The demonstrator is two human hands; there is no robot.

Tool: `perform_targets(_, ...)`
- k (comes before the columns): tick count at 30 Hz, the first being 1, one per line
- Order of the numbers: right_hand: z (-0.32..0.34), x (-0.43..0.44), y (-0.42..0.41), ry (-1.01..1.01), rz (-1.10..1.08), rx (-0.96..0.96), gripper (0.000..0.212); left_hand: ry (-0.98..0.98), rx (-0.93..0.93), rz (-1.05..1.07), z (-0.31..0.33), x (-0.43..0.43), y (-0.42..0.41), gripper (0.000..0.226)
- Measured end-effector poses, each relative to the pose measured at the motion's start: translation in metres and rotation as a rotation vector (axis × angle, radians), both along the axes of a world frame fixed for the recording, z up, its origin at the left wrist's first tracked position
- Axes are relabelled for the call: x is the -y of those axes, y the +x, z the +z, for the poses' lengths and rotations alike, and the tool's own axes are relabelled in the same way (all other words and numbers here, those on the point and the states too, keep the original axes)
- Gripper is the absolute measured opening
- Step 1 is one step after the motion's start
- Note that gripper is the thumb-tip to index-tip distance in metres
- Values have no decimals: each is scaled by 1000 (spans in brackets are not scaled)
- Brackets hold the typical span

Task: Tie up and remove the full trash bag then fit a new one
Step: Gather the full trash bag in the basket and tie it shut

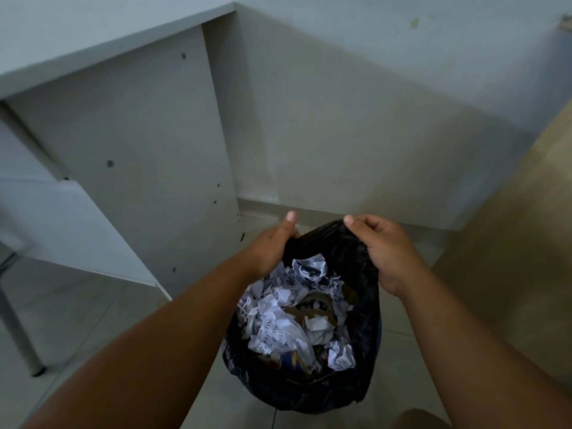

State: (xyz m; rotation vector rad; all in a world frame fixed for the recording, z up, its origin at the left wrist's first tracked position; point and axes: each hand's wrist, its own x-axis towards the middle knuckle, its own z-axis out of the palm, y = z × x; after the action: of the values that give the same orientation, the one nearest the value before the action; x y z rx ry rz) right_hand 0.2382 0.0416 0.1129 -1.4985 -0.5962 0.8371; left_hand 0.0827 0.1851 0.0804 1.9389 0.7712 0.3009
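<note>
The far rim of the black bag [356,252] is pinched by the left hand [272,243] and right hand [383,252], each grip clamped on it; crumpled paper [288,323] is seen inside.

pale tiled floor [93,305], black trash bag [356,382]

— What is seen at the left?
— A white desk [102,54] is set against a pale wall [371,103], its side panel [139,156] dotted with small dark holes. A grey metal leg [18,329] is planted on the tiled floor [93,320] at the far left.

— And at the right?
— A tan, wood-toned surface [510,243] is seen along the right edge. A low skirting strip [309,209] is run along the foot of the wall.
</note>
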Motion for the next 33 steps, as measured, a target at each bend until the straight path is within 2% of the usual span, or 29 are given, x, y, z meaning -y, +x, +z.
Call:
perform_targets(1,0,3,1,-33,8,34,22,5,16,30,-2,1,-7,72)
perform_targets(2,-1,4,4,-91,32,151,22,6,51,70,-2,1,-12,73)
perform_targets(5,5,1,-1,-248,81,661,24,10,170,165,2,6,-21,71)
perform_targets(7,11,-5,-13,-272,98,1006,39,-5,221,182,6,13,-23,60)
perform_targets(9,15,-10,-27,-267,144,1180,50,-33,252,157,9,21,-24,58)
perform_targets(10,16,-12,-33,-267,189,1151,48,-52,270,149,8,23,-27,60)
perform_targets(14,11,-13,-44,-214,330,768,21,-18,259,139,3,30,-42,61)
perform_targets(18,-1,-5,-38,-136,143,438,31,29,72,77,-22,29,-69,40)
perform_targets(20,-4,-2,-32,-113,19,344,37,39,-15,69,-37,27,-81,27)
perform_targets(22,-8,0,-28,-158,12,471,37,8,19,137,-43,29,-87,19)
perform_targets(26,-13,2,-34,-177,73,1055,38,-25,172,269,-32,34,-86,25)
perform_targets(28,-8,-1,-47,-204,207,1253,52,-31,214,251,-21,37,-85,22)
perform_targets(30,-7,-6,-58,-247,332,1296,48,-30,256,246,-12,38,-84,15)
perform_targets(31,-9,-8,-61,-254,354,1241,39,-36,271,249,-11,37,-85,10)
perform_targets(33,-8,-10,-64,-201,335,989,16,-53,250,253,-15,34,-91,6)
